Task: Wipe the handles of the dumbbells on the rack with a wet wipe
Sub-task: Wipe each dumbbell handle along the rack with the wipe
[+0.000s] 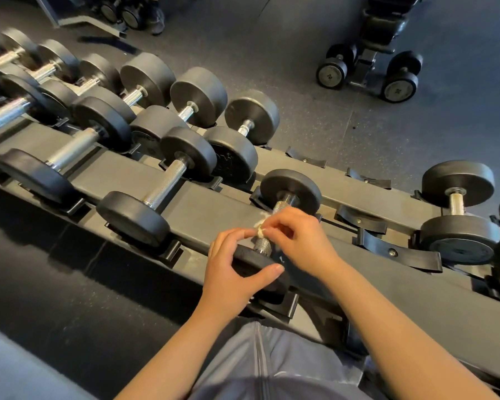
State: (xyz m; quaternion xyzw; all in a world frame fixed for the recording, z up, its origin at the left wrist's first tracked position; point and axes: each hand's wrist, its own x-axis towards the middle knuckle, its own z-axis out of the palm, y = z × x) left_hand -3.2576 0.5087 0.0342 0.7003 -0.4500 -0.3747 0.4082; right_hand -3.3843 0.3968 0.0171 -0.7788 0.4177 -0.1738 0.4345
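One small, crumpled wipe [261, 230] sits on the knurled handle [264, 243] of the dumbbell [290, 189] right in front of me, on the near rail of the rack [214, 206]. My right hand [298, 238] pinches the wipe between thumb and curled fingers, pressing it against the bar. My left hand [231, 267] curls round the near head [257, 268] of the same dumbbell, thumb lying across its rim and fingertips reaching up to the wipe. The far head rests in its cradle on the rail.

To the left, more dumbbells [156, 186] lie in two rows along the rack, black heads and bright metal handles. To the right, several black cradles [399, 252] hold nothing, and beyond them another dumbbell [458, 215] sits in its place. Raised marks on some heads are too blurred to read.

Across the dark floor [272, 53], a pair of dumbbells [332, 72] stands by the foot of a bench [384, 27]; their end faces each read "20". My grey trousers [272, 359] fill the bottom of the view.
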